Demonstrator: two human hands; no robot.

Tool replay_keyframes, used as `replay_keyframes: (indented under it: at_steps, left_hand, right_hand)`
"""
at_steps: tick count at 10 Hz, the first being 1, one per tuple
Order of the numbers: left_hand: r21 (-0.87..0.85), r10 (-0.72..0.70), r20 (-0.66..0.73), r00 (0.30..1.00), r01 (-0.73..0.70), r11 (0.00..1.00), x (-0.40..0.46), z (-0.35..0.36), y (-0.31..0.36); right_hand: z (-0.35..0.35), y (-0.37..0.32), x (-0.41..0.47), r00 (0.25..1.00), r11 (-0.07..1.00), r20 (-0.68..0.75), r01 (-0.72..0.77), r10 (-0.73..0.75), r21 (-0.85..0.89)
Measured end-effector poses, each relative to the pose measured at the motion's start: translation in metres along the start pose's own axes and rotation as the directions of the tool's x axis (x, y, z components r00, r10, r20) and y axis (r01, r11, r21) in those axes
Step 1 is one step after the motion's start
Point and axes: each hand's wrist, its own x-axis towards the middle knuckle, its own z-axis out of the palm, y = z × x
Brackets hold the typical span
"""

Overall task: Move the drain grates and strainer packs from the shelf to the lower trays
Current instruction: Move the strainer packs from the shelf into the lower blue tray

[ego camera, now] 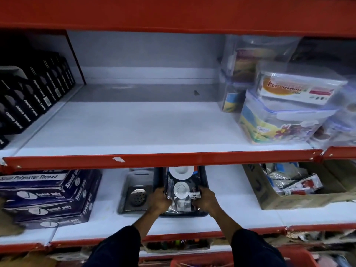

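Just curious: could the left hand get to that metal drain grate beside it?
Probably yes: the grate lies uncovered in its tray just left of the left hand, though that hand is gripping the strainer packs.

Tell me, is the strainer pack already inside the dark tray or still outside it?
Inside. The strainer pack lies within the dark tray, whose rim shows around it, with both hands, left and right, gripping its sides.

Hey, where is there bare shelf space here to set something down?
The upper shelf is bare between the black boxes and the plastic containers. Below, a bare strip lies between the dark tray and the cardboard box. Crowded around the hands.
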Motion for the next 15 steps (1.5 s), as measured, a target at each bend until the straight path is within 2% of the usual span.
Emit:
replay_keyframes:
  at_steps: [2, 3, 4, 5, 6, 7, 9, 10, 11, 12, 13, 15]
  left_hand:
    - [0.078, 0.041, -0.020, 0.999, -0.040, 0.996, -0.011, -0.001, -0.001]
    - [0.059, 0.146, -0.062, 0.987, -0.142, 0.988, -0.016, -0.020, -0.001]
    - [0.153, 0.274, -0.269, 0.923, -0.240, 0.959, -0.005, -0.051, -0.013]
    - [0.233, 0.284, -0.192, 0.939, -0.238, 0.943, 0.022, -0.073, -0.035]
    - [0.373, 0.205, 0.044, 0.978, -0.206, 0.905, 0.038, -0.079, -0.052]
    - [0.471, 0.152, 0.181, 0.972, -0.221, 0.854, 0.045, -0.079, -0.066]
    - [0.548, 0.237, 0.202, 0.950, -0.311, 0.776, 0.061, -0.074, -0.073]
    - [0.548, 0.255, 0.209, 0.944, -0.330, 0.769, 0.065, -0.077, -0.078]
    - [0.516, 0.302, 0.114, 0.947, -0.316, 0.796, 0.048, -0.080, -0.069]
    - [0.519, 0.239, 0.120, 0.964, -0.266, 0.813, 0.023, -0.076, -0.066]
    - [0.575, 0.261, 0.178, 0.949, -0.316, 0.755, 0.001, -0.071, -0.080]
    - [0.594, 0.313, 0.205, 0.927, -0.372, 0.713, -0.039, -0.068, -0.077]
  right_hand:
    - [0.004, -0.004, -0.001, 0.999, 0.990, -0.009, 0.039, -0.041, -0.138]
    - [0.008, -0.007, -0.002, 0.995, 0.984, -0.070, 0.061, -0.074, -0.168]
    - [0.015, -0.015, -0.005, 0.972, 0.966, -0.140, 0.159, -0.190, -0.204]
    - [0.025, -0.023, -0.013, 0.963, 0.926, -0.075, 0.224, -0.258, -0.305]
    - [0.034, -0.023, -0.017, 0.956, 0.884, 0.029, 0.281, -0.292, -0.374]
    - [0.042, -0.019, -0.022, 0.931, 0.831, 0.104, 0.359, -0.349, -0.425]
    - [0.045, -0.017, -0.021, 0.916, 0.797, 0.127, 0.394, -0.380, -0.458]
    - [0.048, -0.020, -0.020, 0.912, 0.785, 0.148, 0.405, -0.383, -0.469]
    - [0.050, -0.021, -0.020, 0.908, 0.765, 0.194, 0.417, -0.370, -0.490]
    - [0.053, -0.023, -0.024, 0.916, 0.746, 0.194, 0.398, -0.350, -0.534]
    - [0.054, -0.026, -0.028, 0.921, 0.746, 0.200, 0.388, -0.334, -0.541]
    - [0.055, -0.030, -0.042, 0.927, 0.730, 0.251, 0.374, -0.278, -0.572]
